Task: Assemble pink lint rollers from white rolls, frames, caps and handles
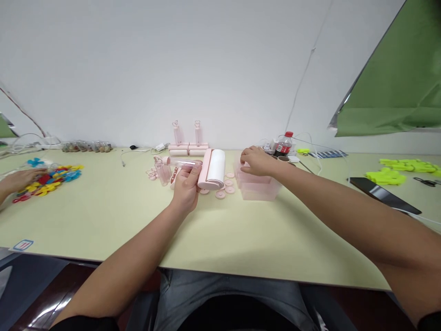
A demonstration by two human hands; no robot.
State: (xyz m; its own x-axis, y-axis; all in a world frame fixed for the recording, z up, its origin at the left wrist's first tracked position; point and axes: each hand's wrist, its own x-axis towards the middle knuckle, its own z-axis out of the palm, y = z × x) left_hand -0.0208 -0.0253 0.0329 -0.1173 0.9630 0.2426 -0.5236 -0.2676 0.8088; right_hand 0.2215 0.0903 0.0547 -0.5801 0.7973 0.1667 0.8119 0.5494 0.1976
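In the head view my left hand [186, 186] is closed around the clear handle [182, 162] of a pink lint roller. Its white sticky roll [217, 166] points right, tilted above the table. Over the stacked translucent pink plastic boxes [259, 191] my right hand [257, 161] bends its fingers at the upper left edge, gripping there; its fingertips are partly hidden. Several flat pink round caps [220, 194] lie below and behind the roller. Clear pink handles [162, 171] stand to the left of my left hand.
Two pink lint rollers [198, 148] with upright handles stand against the wall. A cola bottle [284, 144] is behind the boxes. A dark tablet [383, 195] and neon yellow pieces [386, 176] lie right. Another person's hand [22, 180] touches colourful parts [51, 181] at left.
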